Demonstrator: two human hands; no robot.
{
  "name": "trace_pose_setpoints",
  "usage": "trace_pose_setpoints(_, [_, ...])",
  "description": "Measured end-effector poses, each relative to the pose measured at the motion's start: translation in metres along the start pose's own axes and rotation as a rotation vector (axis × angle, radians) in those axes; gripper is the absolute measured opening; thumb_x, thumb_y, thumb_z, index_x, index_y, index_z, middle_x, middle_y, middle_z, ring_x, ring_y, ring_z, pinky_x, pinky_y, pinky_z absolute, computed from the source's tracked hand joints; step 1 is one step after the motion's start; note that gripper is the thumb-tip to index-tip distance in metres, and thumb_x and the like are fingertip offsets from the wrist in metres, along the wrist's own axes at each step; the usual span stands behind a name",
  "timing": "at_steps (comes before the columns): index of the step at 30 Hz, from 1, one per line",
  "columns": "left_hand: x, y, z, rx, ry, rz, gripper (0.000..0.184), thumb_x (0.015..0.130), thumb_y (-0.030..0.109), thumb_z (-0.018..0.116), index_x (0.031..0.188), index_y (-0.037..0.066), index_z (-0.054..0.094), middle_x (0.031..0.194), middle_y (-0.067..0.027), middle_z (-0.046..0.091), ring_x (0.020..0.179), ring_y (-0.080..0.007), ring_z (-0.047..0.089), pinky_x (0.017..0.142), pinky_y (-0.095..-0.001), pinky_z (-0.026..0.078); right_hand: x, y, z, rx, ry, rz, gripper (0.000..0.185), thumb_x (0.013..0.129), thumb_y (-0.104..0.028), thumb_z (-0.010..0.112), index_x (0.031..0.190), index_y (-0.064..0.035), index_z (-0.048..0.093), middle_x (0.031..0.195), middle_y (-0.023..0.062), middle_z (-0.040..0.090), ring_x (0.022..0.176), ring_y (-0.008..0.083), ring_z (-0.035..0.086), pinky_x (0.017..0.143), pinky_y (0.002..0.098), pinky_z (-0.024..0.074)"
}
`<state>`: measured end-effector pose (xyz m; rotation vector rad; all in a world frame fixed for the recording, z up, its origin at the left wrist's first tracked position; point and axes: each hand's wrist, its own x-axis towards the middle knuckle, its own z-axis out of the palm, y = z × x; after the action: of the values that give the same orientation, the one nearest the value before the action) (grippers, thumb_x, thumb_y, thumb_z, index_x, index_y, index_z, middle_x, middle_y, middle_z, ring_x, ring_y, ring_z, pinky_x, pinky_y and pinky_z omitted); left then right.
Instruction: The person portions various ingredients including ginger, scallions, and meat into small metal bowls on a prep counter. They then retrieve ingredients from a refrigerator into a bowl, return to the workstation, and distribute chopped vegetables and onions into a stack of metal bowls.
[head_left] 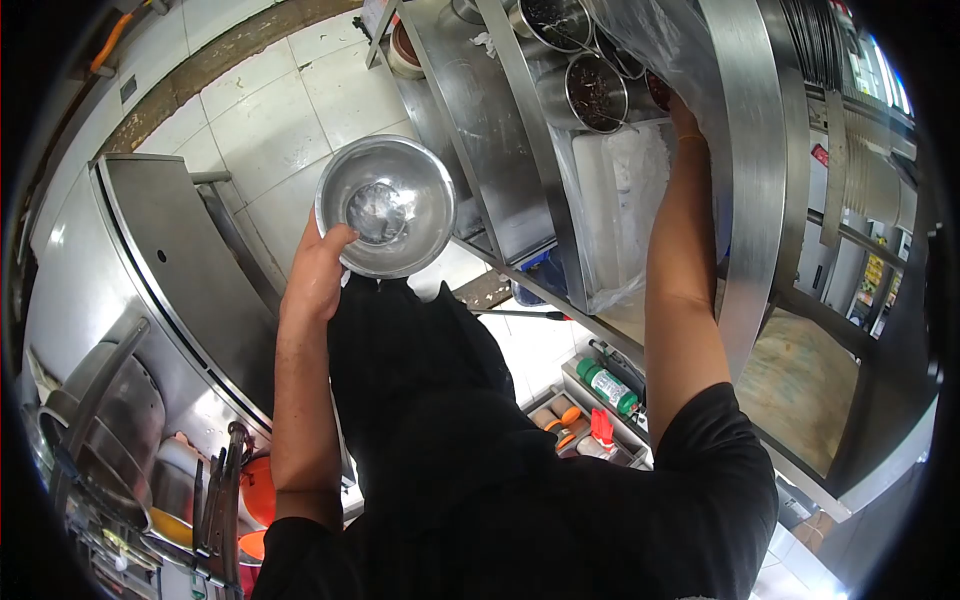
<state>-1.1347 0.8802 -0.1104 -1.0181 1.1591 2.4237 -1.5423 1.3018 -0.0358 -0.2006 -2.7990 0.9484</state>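
My left hand [318, 272] grips a shiny steel mixing bowl [432, 225] by its rim, thumb over the inside edge. The bowl is tilted toward me, and its inside shows only metal and reflections. My right arm stretches out over the steel counter. At its far end my right hand [682, 118] reaches beside a container with dark red contents [657, 90], partly behind clear plastic sheeting [690, 55]. Its fingers are hidden. Just left of it stands a steel pot [597, 92] with dark, reddish-brown contents and a thin handle or utensil across it.
Another steel pot [553, 22] stands farther back. A white, plastic-lined tray [620, 190] lies below my right hand. A steel cabinet [190, 250] is on the left. Bottles, including a green one [607, 387], sit in a bin low down. White tiles [270, 110] cover the floor.
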Motion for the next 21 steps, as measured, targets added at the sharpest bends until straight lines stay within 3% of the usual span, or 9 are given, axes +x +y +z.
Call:
trace_pose_setpoints(7, [0.007, -0.009, 0.017, 0.026, -0.042, -0.022, 0.071, 0.089, 0.010, 0.056, 0.157, 0.001, 0.035, 0.141, -0.0126, 0.055, 0.127, -0.0231, 0.052, 0.110, -0.0344, 0.038, -0.006, 0.005, -0.012, 0.388, 0.063, 0.104, 0.024, 0.100, -0.024, 0.062, 0.116, -0.0085, 0.073, 0.101, 0.0058, 0.069, 0.084, 0.0137, 0.060, 0.069, 0.0260, 0.0512])
trace_pose_setpoints(11, [0.010, -0.012, 0.045, 0.041, -0.084, 0.073, 0.069, 0.091, 0.011, 0.056, 0.157, 0.002, 0.036, 0.142, -0.0131, 0.054, 0.130, -0.0233, 0.050, 0.112, -0.0349, 0.037, -0.026, -0.004, -0.020, 0.652, 0.040, 0.205, 0.020, 0.100, -0.020, 0.064, 0.115, -0.0091, 0.073, 0.098, 0.0028, 0.070, 0.079, 0.0094, 0.060, 0.066, 0.0224, 0.0511])
trace_pose_setpoints(14, [0.007, -0.013, 0.081, 0.043, -0.147, 0.155, 0.069, 0.092, 0.011, 0.056, 0.157, 0.001, 0.036, 0.142, -0.0136, 0.054, 0.131, -0.0232, 0.050, 0.113, -0.0356, 0.036, -0.080, -0.014, -0.026, 0.785, -0.081, 0.277, 0.018, 0.100, -0.017, 0.066, 0.114, -0.0096, 0.073, 0.095, 0.0006, 0.070, 0.075, 0.0062, 0.060, 0.063, 0.0197, 0.0511])
trace_pose_setpoints(17, [0.007, -0.027, 0.102, 0.136, -0.193, 0.201, 0.068, 0.100, 0.024, 0.057, 0.158, 0.000, 0.032, 0.148, -0.0172, 0.051, 0.138, -0.0255, 0.046, 0.117, -0.0362, 0.031, -0.170, -0.031, -0.031, 0.759, -0.273, 0.216, 0.016, 0.100, -0.014, 0.067, 0.113, -0.0082, 0.073, 0.096, -0.0023, 0.073, 0.066, 0.0034, 0.058, 0.058, 0.0201, 0.0505])
trace_pose_setpoints(19, [0.001, -0.038, 0.115, 0.198, -0.229, 0.226, 0.071, 0.105, 0.039, 0.056, 0.158, 0.000, 0.031, 0.151, -0.0192, 0.048, 0.143, -0.0270, 0.042, 0.120, -0.0368, 0.028, -0.247, -0.079, -0.039, 0.645, -0.360, 0.270, 0.017, 0.097, -0.014, 0.069, 0.110, -0.0040, 0.074, 0.095, 0.0023, 0.073, 0.066, 0.0080, 0.062, 0.059, 0.0222, 0.0532])
trace_pose_setpoints(21, [-0.012, -0.047, 0.125, 0.187, -0.252, 0.192, 0.070, 0.105, 0.039, 0.055, 0.158, -0.001, 0.032, 0.152, -0.0189, 0.048, 0.142, -0.0269, 0.042, 0.119, -0.0370, 0.029, -0.297, -0.086, -0.050, 0.533, -0.562, 0.161, 0.026, 0.097, -0.010, 0.068, 0.122, -0.0042, 0.072, 0.102, 0.0057, 0.076, 0.073, 0.0095, 0.067, 0.064, 0.0241, 0.0562])
